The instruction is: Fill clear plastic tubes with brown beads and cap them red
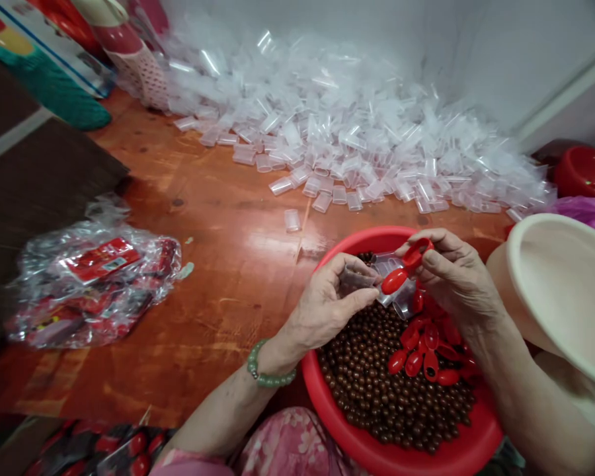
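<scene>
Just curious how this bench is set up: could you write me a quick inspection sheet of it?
Surface: orange-brown wooden board, worn in places.
Job's things: red basin holding brown beads and red plastic spoons.
Clutter: heap of clear plastic sleeves; clear bag of red packets.
Fingers: left hand pinches a clear plastic pouch; right hand holds a red spoon.
Cables: nothing seen.
Surroundings: cream basin, red bowl, pale wall.
</scene>
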Demonstrator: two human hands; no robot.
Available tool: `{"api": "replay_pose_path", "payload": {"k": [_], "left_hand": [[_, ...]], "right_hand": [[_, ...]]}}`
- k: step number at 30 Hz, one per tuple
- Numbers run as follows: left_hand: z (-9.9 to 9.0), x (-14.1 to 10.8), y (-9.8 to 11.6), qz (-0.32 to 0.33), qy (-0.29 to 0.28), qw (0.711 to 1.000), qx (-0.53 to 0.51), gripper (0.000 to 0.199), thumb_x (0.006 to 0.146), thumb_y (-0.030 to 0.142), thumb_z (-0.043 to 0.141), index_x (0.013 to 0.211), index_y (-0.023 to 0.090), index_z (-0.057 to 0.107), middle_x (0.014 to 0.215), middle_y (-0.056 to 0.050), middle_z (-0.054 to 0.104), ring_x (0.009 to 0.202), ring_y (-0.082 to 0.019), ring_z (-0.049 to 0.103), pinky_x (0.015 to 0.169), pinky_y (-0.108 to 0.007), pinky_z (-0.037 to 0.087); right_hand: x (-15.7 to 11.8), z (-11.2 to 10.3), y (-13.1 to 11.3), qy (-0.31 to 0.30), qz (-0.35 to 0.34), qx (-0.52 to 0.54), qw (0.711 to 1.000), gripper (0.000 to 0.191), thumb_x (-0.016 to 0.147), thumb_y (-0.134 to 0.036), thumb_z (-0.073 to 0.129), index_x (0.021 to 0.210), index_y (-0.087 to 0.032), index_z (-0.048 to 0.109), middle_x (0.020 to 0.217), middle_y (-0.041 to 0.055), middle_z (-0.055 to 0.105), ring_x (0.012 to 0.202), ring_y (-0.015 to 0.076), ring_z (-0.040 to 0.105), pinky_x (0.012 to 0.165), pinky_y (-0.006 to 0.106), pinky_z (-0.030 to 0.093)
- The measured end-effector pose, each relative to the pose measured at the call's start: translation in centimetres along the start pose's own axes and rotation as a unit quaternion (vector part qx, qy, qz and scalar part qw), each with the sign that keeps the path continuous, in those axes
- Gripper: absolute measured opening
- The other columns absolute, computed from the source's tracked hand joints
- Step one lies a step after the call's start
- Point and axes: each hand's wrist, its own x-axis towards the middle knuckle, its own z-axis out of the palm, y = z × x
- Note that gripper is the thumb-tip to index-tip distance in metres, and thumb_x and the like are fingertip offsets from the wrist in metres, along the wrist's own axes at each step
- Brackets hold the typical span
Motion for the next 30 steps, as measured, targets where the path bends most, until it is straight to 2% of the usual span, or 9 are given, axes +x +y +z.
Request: {"api": "replay_pose_path", "payload": {"k": [4, 9, 12, 16, 21, 23, 26, 28, 30], "left_hand": [[-0.4, 0.2, -0.2, 0.003, 0.038, 0.999, 0.014, 0.033, 0.067, 0.024, 0.084, 0.090, 0.017, 0.061, 0.086, 0.002, 0.066, 0.077, -0.010, 0.060, 0.075, -0.024, 0.046], [-0.9, 0.3, -0.4, 0.009, 0.032, 0.999, 0.021, 0.025, 0.071, 0.027, 0.083, 0.085, 0.017, 0.065, 0.077, 0.004, 0.064, 0.069, -0.008, 0.055, 0.068, -0.022, 0.042], [-0.9, 0.3, -0.2, -0.008, 0.026, 1.000, 0.016, 0.024, 0.070, 0.026, 0.083, 0.084, 0.016, 0.066, 0.076, 0.003, 0.066, 0.068, -0.009, 0.058, 0.069, -0.023, 0.044], [-0.8, 0.4, -0.1, -0.024, 0.027, 0.998, -0.048, 0.027, 0.067, 0.027, 0.085, 0.084, 0.016, 0.067, 0.074, 0.002, 0.069, 0.066, -0.010, 0.062, 0.069, -0.024, 0.049], [-0.9, 0.4, -0.1, -0.009, 0.038, 0.996, -0.079, 0.027, 0.066, 0.030, 0.087, 0.082, 0.016, 0.071, 0.075, 0.002, 0.071, 0.068, -0.009, 0.062, 0.072, -0.023, 0.049], [-1.0, 0.4, -0.1, -0.008, 0.030, 0.996, -0.082, 0.028, 0.065, 0.032, 0.088, 0.081, 0.016, 0.072, 0.075, 0.002, 0.071, 0.068, -0.009, 0.062, 0.072, -0.022, 0.048], [-1.1, 0.4, 0.0, -0.022, 0.011, 0.997, -0.077, 0.029, 0.066, 0.035, 0.087, 0.079, 0.015, 0.072, 0.073, 0.002, 0.069, 0.067, -0.009, 0.060, 0.069, -0.023, 0.046], [-1.2, 0.4, -0.1, -0.030, -0.001, 0.997, -0.068, 0.029, 0.068, 0.038, 0.086, 0.077, 0.014, 0.071, 0.071, 0.001, 0.067, 0.067, -0.009, 0.058, 0.067, -0.023, 0.043], [-1.3, 0.4, -0.1, -0.038, -0.020, 0.997, -0.059, 0.031, 0.069, 0.040, 0.085, 0.075, 0.014, 0.070, 0.070, 0.001, 0.065, 0.067, -0.009, 0.057, 0.066, -0.023, 0.041]], "right_hand": [[-0.2, 0.4, 0.1, -0.014, 0.012, -0.014, 1.000, 0.031, 0.068, -0.039, 0.090, 0.087, -0.024, 0.071, 0.077, 0.0000, 0.076, 0.065, 0.0131, 0.070, 0.065, 0.024, 0.059], [-0.4, 0.6, 0.3, -0.005, -0.023, -0.022, 0.999, 0.026, 0.067, -0.033, 0.091, 0.081, -0.023, 0.072, 0.086, -0.0007, 0.076, 0.068, 0.0123, 0.071, 0.064, 0.024, 0.061], [-0.4, 0.8, 1.3, -0.019, -0.057, -0.034, 0.998, 0.022, 0.070, -0.032, 0.089, 0.081, -0.024, 0.071, 0.089, -0.0008, 0.074, 0.075, 0.0128, 0.071, 0.071, 0.026, 0.061], [-0.3, 1.2, 3.3, -0.052, -0.074, -0.072, 0.993, 0.019, 0.074, -0.031, 0.087, 0.084, -0.024, 0.072, 0.091, 0.0005, 0.074, 0.084, 0.0148, 0.071, 0.081, 0.030, 0.060], [-0.6, 1.6, 4.4, -0.040, -0.130, -0.130, 0.982, 0.012, 0.082, -0.026, 0.079, 0.092, -0.025, 0.073, 0.095, 0.0016, 0.076, 0.089, 0.0165, 0.073, 0.085, 0.032, 0.060], [-0.9, 1.7, 4.0, -0.033, -0.193, -0.208, 0.958, 0.015, 0.085, -0.021, 0.075, 0.100, -0.025, 0.072, 0.099, 0.0031, 0.076, 0.093, 0.0180, 0.073, 0.088, 0.035, 0.059], [-1.3, 1.8, 2.9, -0.075, -0.296, -0.337, 0.891, 0.027, 0.088, -0.015, 0.069, 0.114, -0.023, 0.067, 0.110, 0.0085, 0.074, 0.103, 0.0223, 0.071, 0.093, 0.040, 0.058], [-1.5, 1.8, 2.3, -0.111, -0.331, -0.410, 0.843, 0.035, 0.087, -0.019, 0.071, 0.121, -0.022, 0.062, 0.115, 0.0122, 0.072, 0.107, 0.0252, 0.070, 0.093, 0.043, 0.059], [-1.6, 1.8, 2.1, -0.118, -0.344, -0.465, 0.807, 0.040, 0.086, -0.026, 0.074, 0.123, -0.022, 0.058, 0.114, 0.0134, 0.072, 0.105, 0.0263, 0.070, 0.091, 0.043, 0.060]]}}
